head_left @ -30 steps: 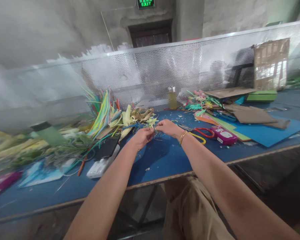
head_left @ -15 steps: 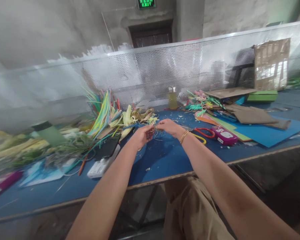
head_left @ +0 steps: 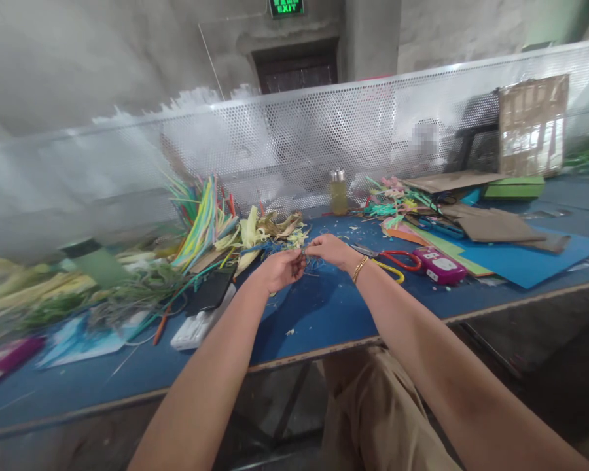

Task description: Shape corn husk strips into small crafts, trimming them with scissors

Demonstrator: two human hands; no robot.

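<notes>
My left hand (head_left: 278,269) and my right hand (head_left: 330,250) meet above the blue table (head_left: 324,314), both pinched on a small tangle of thin thread-like strands (head_left: 308,260) held between the fingertips. A gold bracelet is on my right wrist. Just behind my hands lies a heap of pale yellow and brown leaf strips (head_left: 269,231). Red-handled scissors (head_left: 395,259) lie to the right of my right hand.
A fan of coloured strips (head_left: 201,219) stands at the left, with a black phone (head_left: 210,291) and a white block (head_left: 196,326) near it. A pink box (head_left: 440,265), blue paper sheets (head_left: 525,258), cardboard pieces and a small bottle (head_left: 338,191) are to the right. A perforated metal screen backs the table.
My hands have stayed in nearly the same spot, with only small finger movements on the strands.
</notes>
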